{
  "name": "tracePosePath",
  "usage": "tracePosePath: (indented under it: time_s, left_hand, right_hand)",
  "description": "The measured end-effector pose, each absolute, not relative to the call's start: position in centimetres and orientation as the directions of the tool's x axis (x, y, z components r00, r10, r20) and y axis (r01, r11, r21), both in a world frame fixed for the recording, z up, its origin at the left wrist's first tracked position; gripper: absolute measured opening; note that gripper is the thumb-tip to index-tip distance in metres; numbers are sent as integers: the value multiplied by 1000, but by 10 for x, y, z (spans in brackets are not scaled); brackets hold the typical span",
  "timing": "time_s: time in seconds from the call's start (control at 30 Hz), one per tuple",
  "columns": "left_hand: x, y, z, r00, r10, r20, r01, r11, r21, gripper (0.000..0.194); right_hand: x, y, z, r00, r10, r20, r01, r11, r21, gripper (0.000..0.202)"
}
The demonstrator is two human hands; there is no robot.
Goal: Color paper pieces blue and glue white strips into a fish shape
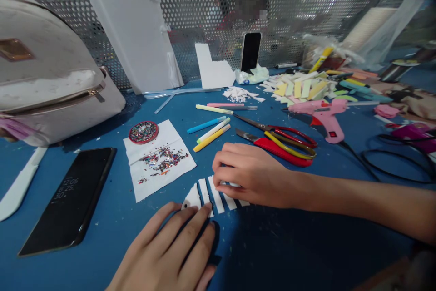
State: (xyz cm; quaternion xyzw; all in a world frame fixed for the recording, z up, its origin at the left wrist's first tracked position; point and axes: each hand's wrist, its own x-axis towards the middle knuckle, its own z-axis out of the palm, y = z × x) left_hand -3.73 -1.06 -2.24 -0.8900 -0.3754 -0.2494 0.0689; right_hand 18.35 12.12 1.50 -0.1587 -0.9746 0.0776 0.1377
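Observation:
Several cut white strips lie side by side on the blue table, narrow gaps between them. At their left end is a rounded white piece with a small black dot, perhaps a paper or foam cut-out. My left hand is spread out flat, its fingertips touching the lower edge of this piece and the strip beside it. Over the strips to the right, my right hand has its fingers bent, with thumb and fingertips closed at the top of one strip. Its palm hides part of the other strips.
White paper holds colourful bits and a red-rimmed dish. Around lie markers, scissors, a red-handled cutter, pink glue gun, cord, phone, white knife, backpack and coloured strips.

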Motion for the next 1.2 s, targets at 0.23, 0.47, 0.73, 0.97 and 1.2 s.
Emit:
tracePosePath:
  time_s: [0.23, 0.47, 0.73, 0.97, 1.2]
  left_hand:
    - [-35, -8, -18, 587, 639, 498, 708, -703, 68, 28]
    - [-34, -8, -19, 587, 632, 506, 705, -706, 64, 28]
    - [-31, -7, -16, 579, 637, 510, 710, -701, 70, 28]
    - [-33, -5, -13, 633, 617, 468, 694, -720, 9, 29]
    - [-29, -7, -16, 577, 627, 523, 715, -698, 48, 31]
  right_hand:
    - [184, 122, 15, -915, 333, 229, 296, 938, -181, 17]
    - [185, 121, 17, -923, 331, 196, 299, 938, -174, 19]
    - [188, 121, 21, -922, 333, 197, 298, 936, -188, 22]
    - [194, 122, 24, -933, 311, 182, 287, 947, -145, 21]
    - [192, 121, 19, -937, 303, 173, 283, 950, -132, 18]
